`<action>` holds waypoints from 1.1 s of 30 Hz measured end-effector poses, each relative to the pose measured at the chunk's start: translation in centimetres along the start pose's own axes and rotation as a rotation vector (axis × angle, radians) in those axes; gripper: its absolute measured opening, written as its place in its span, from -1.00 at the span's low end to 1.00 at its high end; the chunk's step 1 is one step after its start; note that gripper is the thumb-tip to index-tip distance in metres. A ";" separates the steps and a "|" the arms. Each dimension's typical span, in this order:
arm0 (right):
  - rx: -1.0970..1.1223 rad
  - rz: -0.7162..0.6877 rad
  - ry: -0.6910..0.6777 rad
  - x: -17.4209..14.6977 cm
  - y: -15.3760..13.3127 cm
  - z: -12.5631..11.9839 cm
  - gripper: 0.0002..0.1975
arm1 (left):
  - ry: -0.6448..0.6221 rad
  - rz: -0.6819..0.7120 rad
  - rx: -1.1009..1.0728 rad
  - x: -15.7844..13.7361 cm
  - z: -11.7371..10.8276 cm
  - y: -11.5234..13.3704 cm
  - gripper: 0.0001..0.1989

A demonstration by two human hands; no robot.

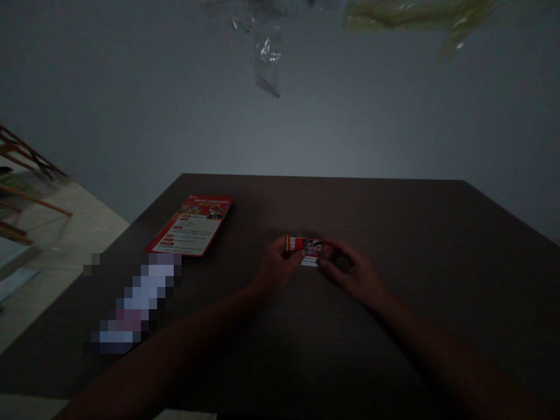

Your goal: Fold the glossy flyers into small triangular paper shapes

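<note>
A small red printed pack with a colourful picture and a white lower edge is held low over the middle of the dark table. Its left end is in my left hand, closed with the thumb across the front. My right hand pinches the right end between thumb and fingers. In the dim light I cannot make out whether the pack is open or sealed. To the left of my hands lies a red and white printed sheet or booklet, touched by neither hand.
A bright, pixelated object lies on the table beside my left forearm. Behind the table rises a pale wall with clear plastic and yellowish plastic hanging at the top. Wooden furniture legs stand on the floor at left.
</note>
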State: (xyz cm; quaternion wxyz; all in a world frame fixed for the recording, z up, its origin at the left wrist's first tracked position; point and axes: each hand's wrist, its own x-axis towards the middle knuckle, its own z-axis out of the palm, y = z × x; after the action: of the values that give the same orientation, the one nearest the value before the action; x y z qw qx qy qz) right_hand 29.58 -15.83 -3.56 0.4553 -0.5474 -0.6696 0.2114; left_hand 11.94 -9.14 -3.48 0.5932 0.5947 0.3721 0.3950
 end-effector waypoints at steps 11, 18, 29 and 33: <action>0.347 0.197 0.078 0.2 0.7 0.0 -0.60 | -0.055 0.092 0.066 0.5 -0.9 -0.6 -0.78; 0.523 0.421 0.093 0.8 0.9 -1.1 -0.46 | -0.216 0.743 0.785 -0.1 -2.0 0.7 -0.58; 0.114 0.267 -0.079 0.5 1.6 -1.4 -0.74 | -0.481 0.902 1.310 0.2 -1.5 1.0 -0.78; -0.159 -0.093 -0.283 0.4 1.1 -2.4 -0.78 | -0.475 0.850 1.340 0.3 -1.7 0.9 -0.81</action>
State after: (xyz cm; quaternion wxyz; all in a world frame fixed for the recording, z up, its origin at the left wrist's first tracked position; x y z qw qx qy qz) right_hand 32.24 -15.65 -3.07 0.3211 -0.5148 -0.7663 0.2111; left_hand 10.46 -8.16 -2.62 -0.0242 0.9798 0.1370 0.1439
